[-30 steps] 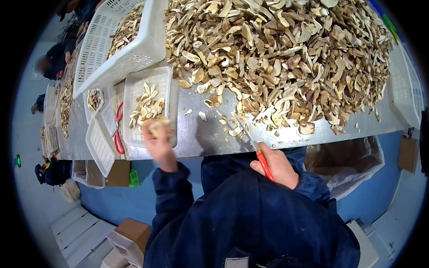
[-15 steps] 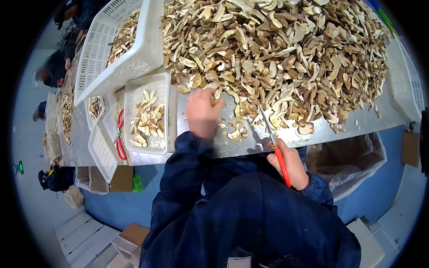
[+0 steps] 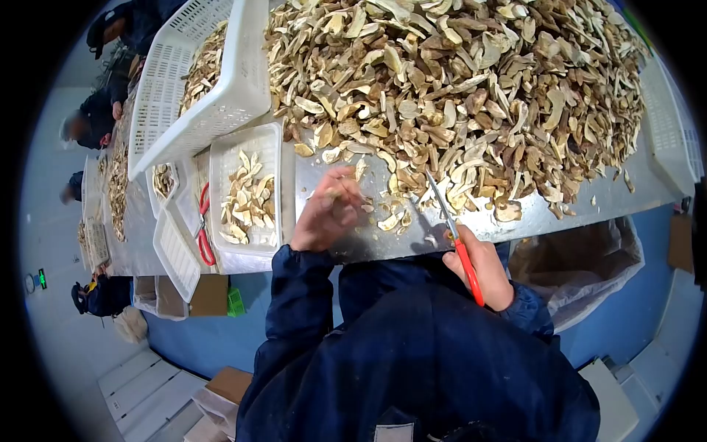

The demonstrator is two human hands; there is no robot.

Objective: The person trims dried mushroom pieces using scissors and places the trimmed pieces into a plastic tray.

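Note:
My left hand (image 3: 328, 210) is over the metal table (image 3: 309, 166), just right of the shallow white tray (image 3: 278, 158). Its fingers are curled and blurred by motion; whether something small is between them is too unclear to tell. Red-handled scissors (image 3: 468, 271) are held in my right hand (image 3: 486, 267) at the table's front edge, their blades pointing up towards the large heap of dried mushroom slices (image 3: 456, 96). Loose slices (image 3: 394, 219) and crumbs lie between my hands. More slices (image 3: 249, 199) lie inside the shallow tray.
A large white basket (image 3: 247, 74) stands at the upper left. Below it are a second pair of red scissors (image 3: 205, 225) and a small tray (image 3: 177, 250). A lined bin (image 3: 582, 265) stands below the table at right. Co-workers (image 3: 99, 114) are at the far left.
My left hand went from the shallow tray to the heap's near edge, then drew back slightly towards me, fingers curling. My right hand has shifted slightly right with the scissors.

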